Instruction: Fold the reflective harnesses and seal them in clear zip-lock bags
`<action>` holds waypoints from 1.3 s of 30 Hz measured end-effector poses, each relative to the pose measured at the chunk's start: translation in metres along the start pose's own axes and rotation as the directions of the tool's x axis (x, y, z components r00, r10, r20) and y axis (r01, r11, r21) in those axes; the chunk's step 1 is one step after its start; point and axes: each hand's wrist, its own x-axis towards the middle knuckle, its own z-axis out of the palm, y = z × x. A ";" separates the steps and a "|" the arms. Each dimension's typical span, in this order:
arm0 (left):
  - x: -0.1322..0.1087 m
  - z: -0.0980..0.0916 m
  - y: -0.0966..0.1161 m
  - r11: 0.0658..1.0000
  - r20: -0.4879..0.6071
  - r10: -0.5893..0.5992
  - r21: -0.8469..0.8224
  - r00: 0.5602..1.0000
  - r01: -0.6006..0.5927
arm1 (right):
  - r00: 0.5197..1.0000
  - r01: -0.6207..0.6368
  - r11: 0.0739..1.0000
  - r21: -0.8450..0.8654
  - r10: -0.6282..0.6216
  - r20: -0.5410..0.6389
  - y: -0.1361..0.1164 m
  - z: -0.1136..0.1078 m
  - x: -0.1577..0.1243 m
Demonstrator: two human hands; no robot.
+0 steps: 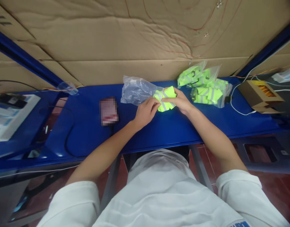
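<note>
A folded bundle of neon yellow-green reflective strapping (167,92) with silver-grey stripes is between my two hands, above the blue table. My right hand (182,102) grips it from the right, thumb across the front and fingers behind. On its lower left side my left hand (147,112) is closed, thumb and fingertips pinched together at the bundle's edge. A clear plastic bag (136,90) lies to the left, its right end meeting the bundle. Whether the left fingertips also catch the bag's edge, I cannot tell.
Several clear bags of similar yellow-green strapping (207,94) lie at the back right. Beyond them stands an open cardboard box (260,96) beside a white cable (239,110). A blurred-out rectangular device (108,111) and a clear plastic cup (68,88) are leftward on the blue table (88,135).
</note>
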 end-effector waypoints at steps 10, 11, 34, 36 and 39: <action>0.015 0.001 -0.003 0.724 0.118 -0.472 -0.513 0.874 0.461 | 0.993 0.061 0.961 0.268 -0.031 -0.113 0.003 0.000 0.005; 0.017 0.000 -0.003 0.685 0.158 -0.477 -0.550 0.865 0.478 | 0.994 0.072 0.959 0.273 -0.045 -0.104 0.004 0.001 0.004; 0.018 -0.006 -0.005 0.600 0.203 -0.499 -0.621 0.843 0.504 | 0.988 -0.056 0.889 0.454 0.114 -0.101 0.013 0.011 0.005; 0.019 -0.006 -0.006 0.568 0.220 -0.497 -0.649 0.839 0.507 | 0.989 -0.050 0.889 0.454 0.106 -0.099 0.012 0.010 0.006; 0.020 -0.005 -0.006 0.538 0.221 -0.495 -0.681 0.840 0.496 | 0.993 -0.042 0.884 0.465 0.090 -0.081 0.011 0.009 0.008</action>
